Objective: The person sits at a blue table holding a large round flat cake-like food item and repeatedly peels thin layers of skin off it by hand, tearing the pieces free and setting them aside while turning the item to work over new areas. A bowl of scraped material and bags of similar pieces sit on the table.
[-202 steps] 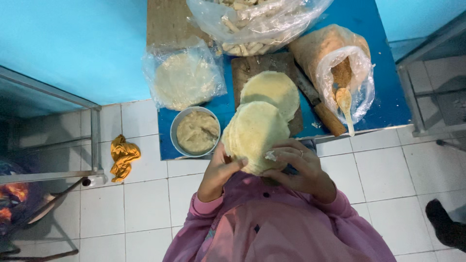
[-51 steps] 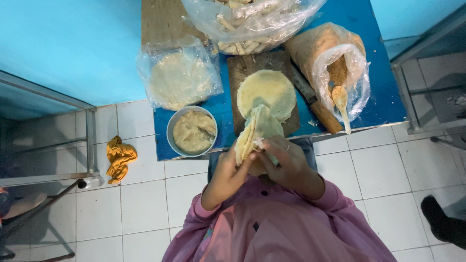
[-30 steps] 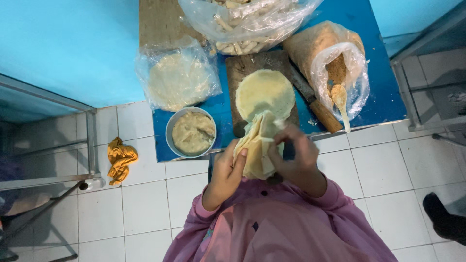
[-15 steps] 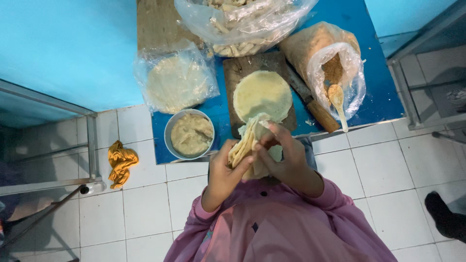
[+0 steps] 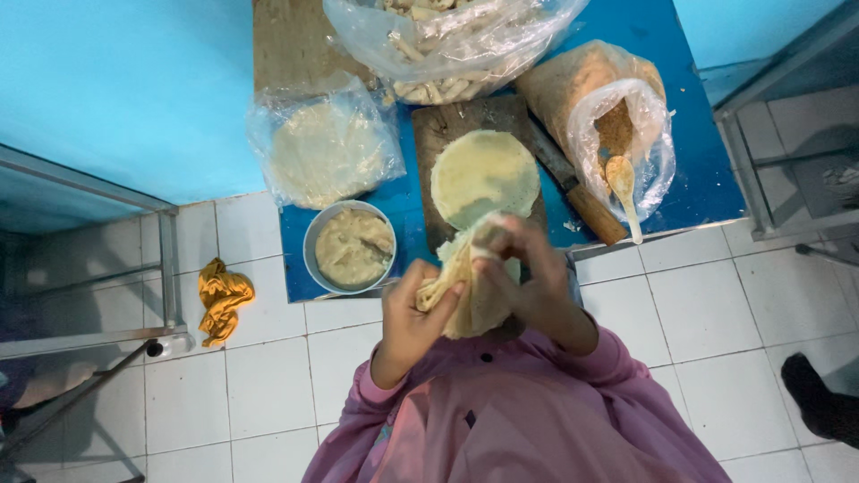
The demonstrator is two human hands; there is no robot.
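Holding a folded wrapper [image 5: 470, 291] in your 2 hands, left hand [image 5: 413, 313] fingers pinching its edge, right hand [image 5: 528, 282] fingers pressed over its top, above the blue tabletop [image 5: 698, 170], beside a filling bowl [image 5: 351, 248].

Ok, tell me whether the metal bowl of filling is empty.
No, the metal bowl on the blue table holds a pale, lumpy filling that covers its bottom.

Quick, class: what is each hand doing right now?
Left hand: closed on the folded wrapper.
Right hand: fingers pinching the same wrapper's top.
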